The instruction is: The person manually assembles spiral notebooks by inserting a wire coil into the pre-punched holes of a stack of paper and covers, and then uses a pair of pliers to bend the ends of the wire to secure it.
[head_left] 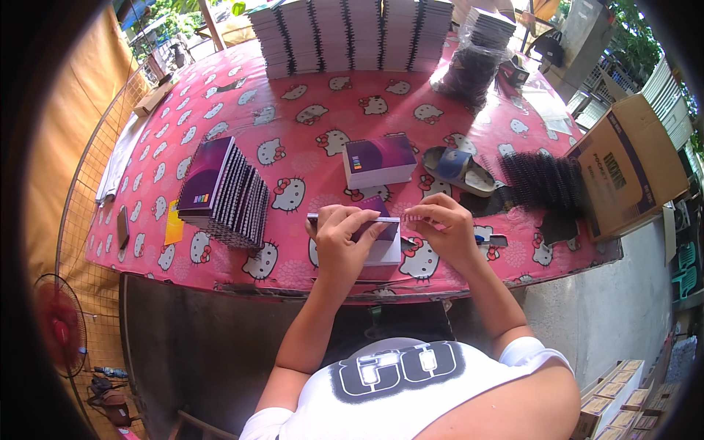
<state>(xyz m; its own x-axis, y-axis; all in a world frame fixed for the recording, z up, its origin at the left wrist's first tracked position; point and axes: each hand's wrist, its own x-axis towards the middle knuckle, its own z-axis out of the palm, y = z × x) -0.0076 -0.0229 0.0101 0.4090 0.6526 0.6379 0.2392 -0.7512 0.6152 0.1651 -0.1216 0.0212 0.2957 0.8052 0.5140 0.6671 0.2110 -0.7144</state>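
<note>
My left hand is closed around a small notepad with a purple cover and white pages, near the table's front edge. Its thumb presses on the cover. Just off the pad's right end, my right hand has thumb and forefinger brought together in a pinch; whatever lies between them is too small to make out. Beyond the hands sits a block of purple-covered pads with no coil showing. To the left rises a stack of coil-bound purple notebooks.
A blue and grey slide sandal lies right of the pads. Black plastic binding coils are heaped before an open cardboard box. Tall rows of coil-bound books line the pink table's far side. A fan stands lower left.
</note>
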